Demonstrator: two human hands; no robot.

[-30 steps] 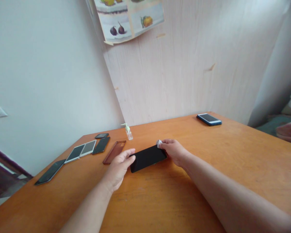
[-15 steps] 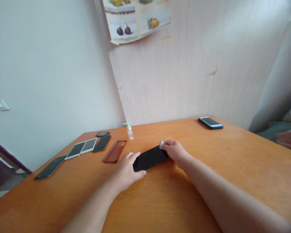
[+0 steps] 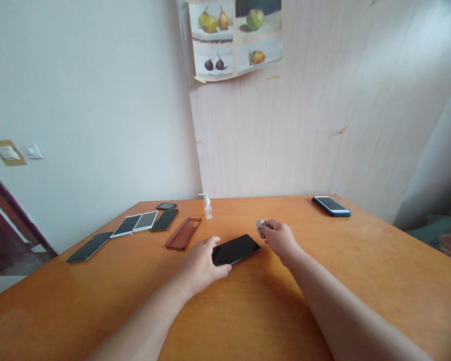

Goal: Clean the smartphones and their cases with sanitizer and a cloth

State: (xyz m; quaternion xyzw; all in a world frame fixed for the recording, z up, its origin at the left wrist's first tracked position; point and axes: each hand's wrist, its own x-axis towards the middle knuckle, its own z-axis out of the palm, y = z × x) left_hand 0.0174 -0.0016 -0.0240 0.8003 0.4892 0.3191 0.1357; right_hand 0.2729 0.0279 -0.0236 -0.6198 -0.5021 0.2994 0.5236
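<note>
A black smartphone [image 3: 237, 249] lies screen up on the orange-brown table [image 3: 218, 316]. My left hand [image 3: 205, 265] grips its left end, thumb along the near edge and fingers on the far edge. Just right of the phone, and apart from it, my right hand [image 3: 280, 238] pinches a small crumpled whitish cloth or tissue [image 3: 260, 228]. Behind my left hand is a reddish-brown phone case [image 3: 184, 233]. Farther back stands a small clear pump bottle [image 3: 207, 207] with a pale green top.
On the left lie several phones: a black one [image 3: 89, 246], two white-framed ones side by side [image 3: 126, 226], another dark one [image 3: 165, 220] and a small one [image 3: 166, 206]. A phone in a blue case [image 3: 331, 206] rests at the back right. Fruit pictures [image 3: 235, 37] hang on the wall.
My right hand has come off the phone's right end with the crumpled cloth or tissue, moving slightly right. My left hand still holds the phone. The camera view has tilted up and turned left.
</note>
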